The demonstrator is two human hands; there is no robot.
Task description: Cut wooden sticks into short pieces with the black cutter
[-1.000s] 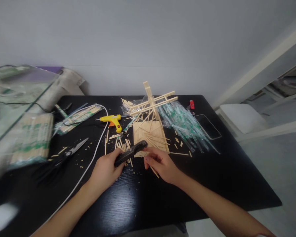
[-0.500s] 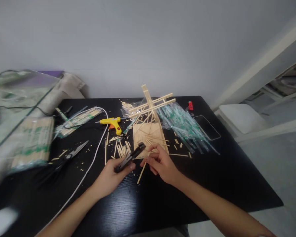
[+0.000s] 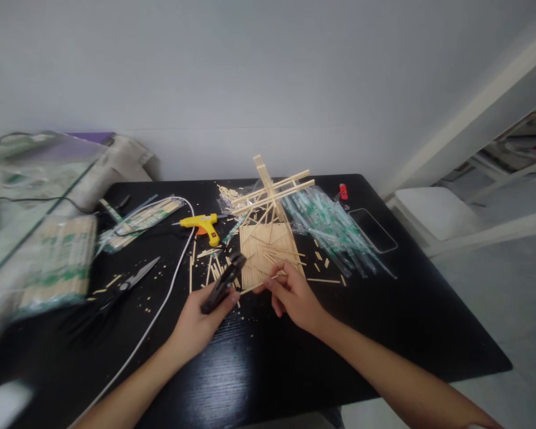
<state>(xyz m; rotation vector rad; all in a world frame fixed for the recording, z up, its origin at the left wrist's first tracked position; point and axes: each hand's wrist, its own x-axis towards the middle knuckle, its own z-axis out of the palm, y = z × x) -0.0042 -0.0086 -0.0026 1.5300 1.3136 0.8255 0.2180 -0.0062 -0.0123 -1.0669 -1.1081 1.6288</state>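
Note:
My left hand (image 3: 205, 319) is closed around a pair of black-handled pliers (image 3: 223, 283), their jaws pointing up and away from me. Between the fingers of my right hand (image 3: 290, 295) is a thin wooden stick (image 3: 254, 286), its left end close to my left thumb. Just beyond both hands lies a flat panel of wooden sticks (image 3: 250, 262), with loose sticks strewn over it. A cross-shaped frame of sticks (image 3: 272, 192) rises at the panel's far end. Short cut pieces (image 3: 214, 265) are scattered left of the panel.
A yellow glue gun (image 3: 203, 225) and black-handled scissors (image 3: 127, 283) lie to the left, with a white cable (image 3: 172, 286) curving past. Bagged chopsticks (image 3: 60, 256) sit at the far left. Plastic wrappers (image 3: 330, 223), a phone (image 3: 375, 231) and a red object (image 3: 343, 191) are at right.
The stick in my right hand has swung from pointing down toward me to pointing left toward my left hand. The pliers have shifted slightly left and turned more upright.

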